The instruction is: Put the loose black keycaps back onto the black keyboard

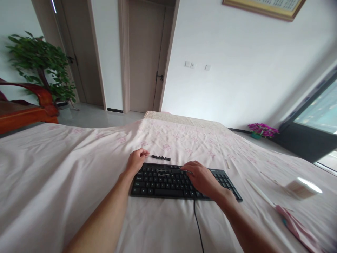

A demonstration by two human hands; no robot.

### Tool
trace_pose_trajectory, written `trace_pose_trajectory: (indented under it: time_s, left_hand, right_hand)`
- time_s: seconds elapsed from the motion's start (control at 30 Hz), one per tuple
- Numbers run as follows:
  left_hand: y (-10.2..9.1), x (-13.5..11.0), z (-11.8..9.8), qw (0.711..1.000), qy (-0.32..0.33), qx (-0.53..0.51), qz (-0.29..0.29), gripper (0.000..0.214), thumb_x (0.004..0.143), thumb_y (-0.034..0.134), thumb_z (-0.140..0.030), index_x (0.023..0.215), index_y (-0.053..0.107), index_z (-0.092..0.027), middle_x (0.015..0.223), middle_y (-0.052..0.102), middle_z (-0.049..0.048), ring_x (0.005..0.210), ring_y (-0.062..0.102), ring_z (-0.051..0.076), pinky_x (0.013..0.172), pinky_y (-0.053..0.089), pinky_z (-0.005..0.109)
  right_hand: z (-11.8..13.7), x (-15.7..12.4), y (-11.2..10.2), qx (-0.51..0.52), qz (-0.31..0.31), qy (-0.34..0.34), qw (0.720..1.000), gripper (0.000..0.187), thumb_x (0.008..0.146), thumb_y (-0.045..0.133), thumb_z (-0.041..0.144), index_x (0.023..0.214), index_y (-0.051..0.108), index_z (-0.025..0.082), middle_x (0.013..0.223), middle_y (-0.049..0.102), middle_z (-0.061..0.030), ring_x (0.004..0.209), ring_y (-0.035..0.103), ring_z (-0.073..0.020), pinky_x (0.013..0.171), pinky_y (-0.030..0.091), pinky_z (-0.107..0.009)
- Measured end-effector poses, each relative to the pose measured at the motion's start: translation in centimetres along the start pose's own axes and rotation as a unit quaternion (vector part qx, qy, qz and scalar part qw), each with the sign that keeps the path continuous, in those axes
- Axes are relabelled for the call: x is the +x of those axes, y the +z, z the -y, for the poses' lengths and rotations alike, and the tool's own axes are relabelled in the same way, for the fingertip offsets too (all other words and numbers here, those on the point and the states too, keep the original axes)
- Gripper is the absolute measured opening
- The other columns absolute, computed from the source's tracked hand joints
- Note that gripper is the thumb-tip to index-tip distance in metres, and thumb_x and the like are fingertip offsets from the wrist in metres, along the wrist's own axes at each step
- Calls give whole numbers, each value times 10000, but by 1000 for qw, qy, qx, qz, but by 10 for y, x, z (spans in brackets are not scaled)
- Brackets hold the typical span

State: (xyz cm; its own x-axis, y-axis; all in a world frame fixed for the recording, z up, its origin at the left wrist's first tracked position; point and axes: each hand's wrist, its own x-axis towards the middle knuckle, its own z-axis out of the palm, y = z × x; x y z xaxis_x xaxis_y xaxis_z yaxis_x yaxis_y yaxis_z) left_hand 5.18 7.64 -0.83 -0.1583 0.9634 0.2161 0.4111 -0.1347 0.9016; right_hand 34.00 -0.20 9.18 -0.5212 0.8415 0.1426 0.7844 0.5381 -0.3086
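Note:
A black keyboard (pixel 168 192) lies on the patterned cloth, some keycaps gone from its upper rows. My right hand (pixel 201 177) rests over its right part, fingers closed on a wire keycap puller (pixel 164 172) whose wire loop points left above the keys. Beyond the keyboard's upper left edge, several loose black keycaps (pixel 161 157) lie in a row on the cloth. Just left of that row is my left hand (pixel 137 160), its fingertips pinched together. Whether anything small is between them cannot be made out.
The keyboard's cable (pixel 198 225) runs toward me over the cloth (pixel 92 168). At right lie a tub of cotton swabs (pixel 302 188), a white-handled brush (pixel 260 192), a pink cloth (pixel 297 225) and loose swabs. A wooden chair (pixel 28 105) stands at far left.

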Motion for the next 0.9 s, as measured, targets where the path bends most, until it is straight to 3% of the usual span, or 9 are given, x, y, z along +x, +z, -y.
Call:
trace_pose_trajectory:
  time_s: [0.17,0.5,0.67,0.77,0.83,0.9]
  left_hand:
    - [1,-1,0,1000,-4,-5,-3,252,698,484,-103,832,681,-187,854,738,15,819,687,147,793,515,246]
    - [0,-1,1,999,12,29,-6,247,699,486,-129,839,681,-188,833,735,6,823,680,148,813,503,246]
    - [-1,-7,-10,995,36,94,0,278,733,461,-114,849,695,-210,897,737,1,884,666,151,842,485,244]
    - [-1,-11,-20,987,68,148,-3,301,761,444,-112,851,703,-235,937,735,-10,913,653,154,852,470,238]
    - [-1,-12,-28,982,89,166,-7,314,764,437,-103,852,703,-244,956,730,-14,919,648,155,848,464,233]
    - [2,-14,-36,980,112,167,-6,314,765,436,-97,850,701,-243,963,726,-13,923,644,156,846,460,231]
  right_hand:
    - [-8,-4,15,-51,-15,18,998,396,862,424,132,1190,617,244,1145,654,-43,1072,535,-190,896,414,-288]
    - [4,6,26,-148,8,9,989,347,856,407,69,1060,624,249,971,649,-45,924,559,-186,782,393,-269]
    - [8,3,33,-168,-19,29,985,454,811,403,22,1187,552,226,1051,595,-84,983,523,-205,784,409,-276]
    - [3,6,35,-99,-56,52,992,494,778,411,26,1215,553,208,1054,593,-88,996,527,-199,832,417,-274]
    - [-3,9,33,5,-111,78,991,452,775,415,59,1167,594,198,1038,613,-78,965,555,-183,857,421,-271]
    - [-8,14,31,138,-164,114,970,382,784,429,119,1109,620,184,994,638,-65,902,586,-171,837,443,-271]
